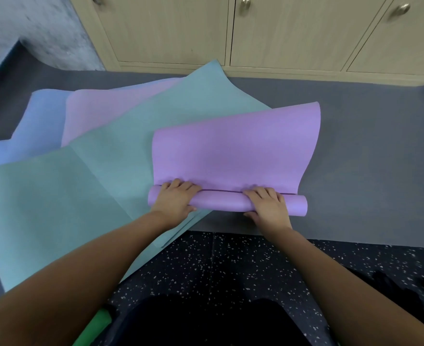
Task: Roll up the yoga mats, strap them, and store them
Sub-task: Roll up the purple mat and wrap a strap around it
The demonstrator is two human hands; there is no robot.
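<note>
Matte lilac foam yoga mat (235, 156) on grey floor (368, 146), near end wound into a smooth tube, long axis left to right, loose tail curling up toward wooden cabinets (280, 33), left hand (173, 199) and right hand (268, 206) each with grip curled over the tube, teal mat (81, 183) under its left end

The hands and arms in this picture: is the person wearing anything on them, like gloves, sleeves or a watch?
No. The left hand and right hand are bare, without gloves, and no ring shows on the visible fingers. The left forearm and right forearm are uncovered to the picture's edge: no sleeves, watch or wristband.
</note>
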